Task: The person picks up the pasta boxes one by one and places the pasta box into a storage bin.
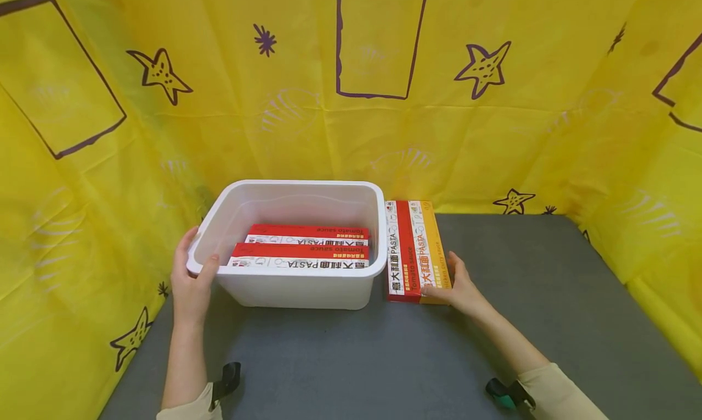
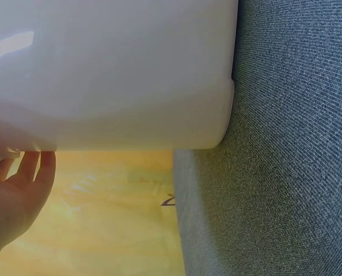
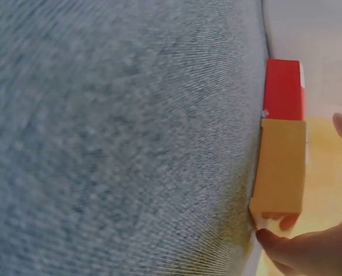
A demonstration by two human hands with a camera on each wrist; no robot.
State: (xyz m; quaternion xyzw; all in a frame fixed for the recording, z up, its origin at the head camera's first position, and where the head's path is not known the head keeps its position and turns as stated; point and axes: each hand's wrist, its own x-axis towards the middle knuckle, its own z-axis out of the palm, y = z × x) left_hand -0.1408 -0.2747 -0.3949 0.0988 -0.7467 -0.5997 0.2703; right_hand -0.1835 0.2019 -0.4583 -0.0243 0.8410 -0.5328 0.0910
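A white plastic tub (image 1: 296, 289) stands on the grey table (image 1: 351, 359), left of centre. Two red pasta boxes (image 1: 298, 251) lie flat inside it, one behind the other. My left hand (image 1: 189, 280) grips the tub's left rim, thumb over the edge; in the left wrist view its fingers (image 2: 35, 167) lie against the tub wall (image 2: 113, 75). Right of the tub, a red pasta box (image 1: 404, 249) and an orange pasta box (image 1: 430, 243) lie side by side. My right hand (image 1: 457, 286) holds the orange box (image 3: 280, 167) at its near end, beside the red box (image 3: 284, 89).
Yellow cloth (image 1: 548, 133) printed with purple stars and rectangles walls the table at the back and on both sides. Bare grey table surface stretches in front of the tub and to the right of the boxes.
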